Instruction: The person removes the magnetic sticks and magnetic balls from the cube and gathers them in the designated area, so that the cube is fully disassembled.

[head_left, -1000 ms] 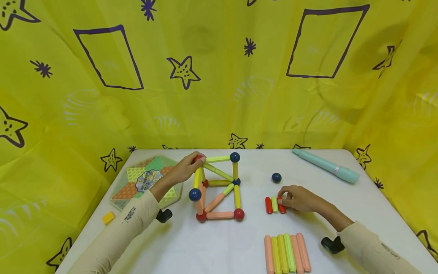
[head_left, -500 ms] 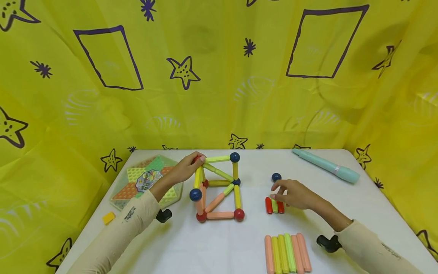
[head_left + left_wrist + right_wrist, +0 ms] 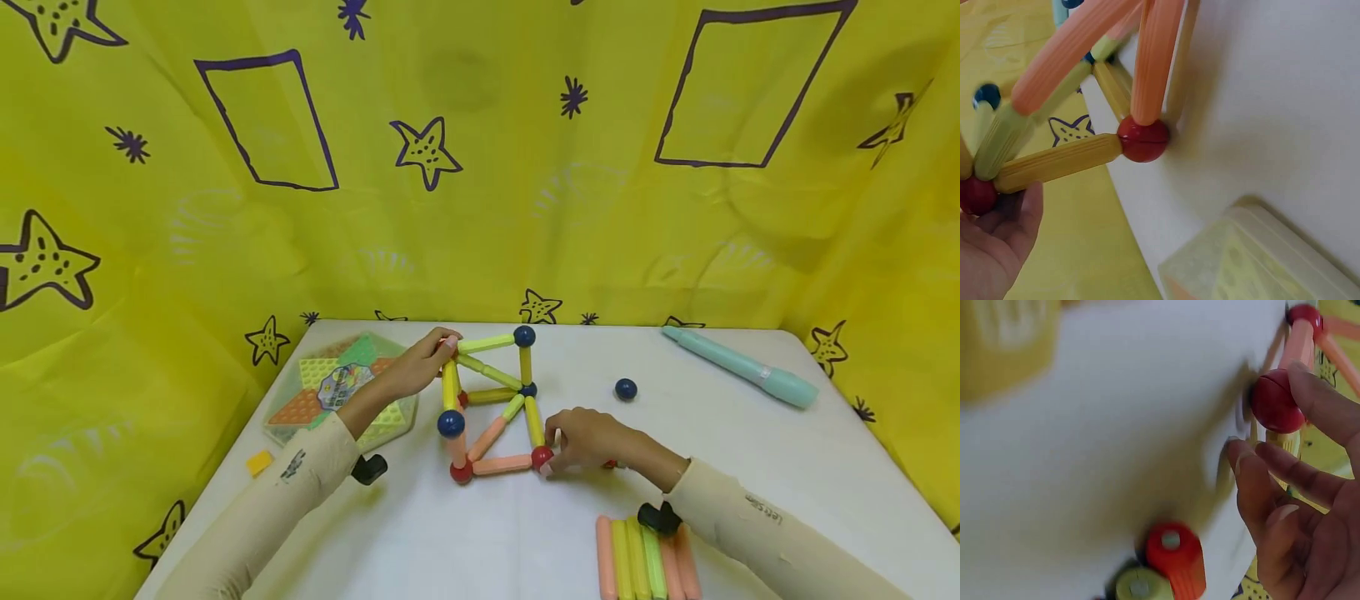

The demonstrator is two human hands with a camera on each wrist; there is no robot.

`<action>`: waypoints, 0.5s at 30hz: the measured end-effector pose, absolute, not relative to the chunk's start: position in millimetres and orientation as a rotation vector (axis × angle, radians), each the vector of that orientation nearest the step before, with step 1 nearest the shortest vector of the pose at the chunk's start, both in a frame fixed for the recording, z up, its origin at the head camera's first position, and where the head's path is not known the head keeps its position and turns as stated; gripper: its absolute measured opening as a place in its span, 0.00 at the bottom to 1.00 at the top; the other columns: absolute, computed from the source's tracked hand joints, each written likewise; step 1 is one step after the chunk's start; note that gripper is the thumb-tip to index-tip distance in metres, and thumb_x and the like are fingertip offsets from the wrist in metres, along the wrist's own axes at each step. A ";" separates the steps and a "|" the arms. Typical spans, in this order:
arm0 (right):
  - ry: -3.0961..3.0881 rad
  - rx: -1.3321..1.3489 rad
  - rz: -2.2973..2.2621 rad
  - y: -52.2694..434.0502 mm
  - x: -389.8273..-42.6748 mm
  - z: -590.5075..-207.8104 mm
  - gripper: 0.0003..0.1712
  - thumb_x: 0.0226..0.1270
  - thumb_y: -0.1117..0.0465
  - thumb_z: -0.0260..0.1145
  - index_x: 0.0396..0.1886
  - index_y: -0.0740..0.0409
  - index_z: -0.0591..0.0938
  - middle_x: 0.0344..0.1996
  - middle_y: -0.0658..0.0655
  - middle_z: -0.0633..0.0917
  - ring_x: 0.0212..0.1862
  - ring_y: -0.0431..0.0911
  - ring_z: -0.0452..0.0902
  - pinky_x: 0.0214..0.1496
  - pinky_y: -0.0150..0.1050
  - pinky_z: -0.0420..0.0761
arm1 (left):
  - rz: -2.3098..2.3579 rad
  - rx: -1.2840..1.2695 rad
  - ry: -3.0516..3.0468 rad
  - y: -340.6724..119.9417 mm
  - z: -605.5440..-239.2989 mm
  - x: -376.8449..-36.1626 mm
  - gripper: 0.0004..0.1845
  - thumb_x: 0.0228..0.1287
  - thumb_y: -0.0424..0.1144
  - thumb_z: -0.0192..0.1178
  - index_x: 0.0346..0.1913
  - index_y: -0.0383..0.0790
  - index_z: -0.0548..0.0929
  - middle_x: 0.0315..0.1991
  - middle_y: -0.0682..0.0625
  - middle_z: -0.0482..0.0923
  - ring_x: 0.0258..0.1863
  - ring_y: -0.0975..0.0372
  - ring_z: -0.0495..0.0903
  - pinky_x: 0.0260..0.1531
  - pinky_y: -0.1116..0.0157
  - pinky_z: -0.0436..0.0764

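A frame of magnetic rods and balls stands on the table, with a yellow rod (image 3: pixel 491 396) low at its back. My left hand (image 3: pixel 416 367) grips the red ball (image 3: pixel 977 196) at its upper left back corner. The thumb lies by the yellow rod there. My right hand (image 3: pixel 592 437) is at the red ball (image 3: pixel 542 458) of the lower right front corner. In the right wrist view its thumb overlaps that ball, and the other fingertips are loosely bent just beside it. A short red rod (image 3: pixel 1180 562) and a short light-green rod (image 3: pixel 1142 585) lie below this hand, mostly hidden in the head view.
A loose blue ball (image 3: pixel 626 389) lies behind the right hand. Several long rods (image 3: pixel 621 557) sit in a row at the front. A hexagonal box (image 3: pixel 300 408) and a yellow block (image 3: pixel 259 462) are at the left, a teal tube (image 3: pixel 742 365) at the back right.
My right hand has moved left from the short rods to the frame's red ball. The left hand keeps its grip on the upper ball. The head view has shifted slightly.
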State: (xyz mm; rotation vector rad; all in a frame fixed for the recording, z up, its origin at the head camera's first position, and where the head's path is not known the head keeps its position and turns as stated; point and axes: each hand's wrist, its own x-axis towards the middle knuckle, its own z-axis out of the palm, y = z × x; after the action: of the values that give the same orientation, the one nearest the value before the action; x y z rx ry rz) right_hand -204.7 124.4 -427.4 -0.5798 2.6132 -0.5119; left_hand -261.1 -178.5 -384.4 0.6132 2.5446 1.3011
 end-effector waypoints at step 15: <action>2.408 -0.701 -0.525 142.0 -276.9 -414.5 0.16 0.65 0.63 0.72 0.51 0.56 0.81 0.35 0.53 0.84 0.27 0.45 0.79 0.35 0.36 0.80 | 1.119 0.683 2.645 -183.5 -378.8 -172.0 0.26 0.79 0.51 0.49 0.73 0.48 0.64 0.53 0.46 0.83 0.55 0.54 0.82 0.54 0.50 0.80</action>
State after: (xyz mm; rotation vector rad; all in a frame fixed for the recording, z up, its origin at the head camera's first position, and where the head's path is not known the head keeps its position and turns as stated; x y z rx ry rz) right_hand -276.9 142.0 -414.5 -0.7006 2.4080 -0.5246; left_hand -172.0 -183.5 -378.8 0.6832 2.6450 1.1194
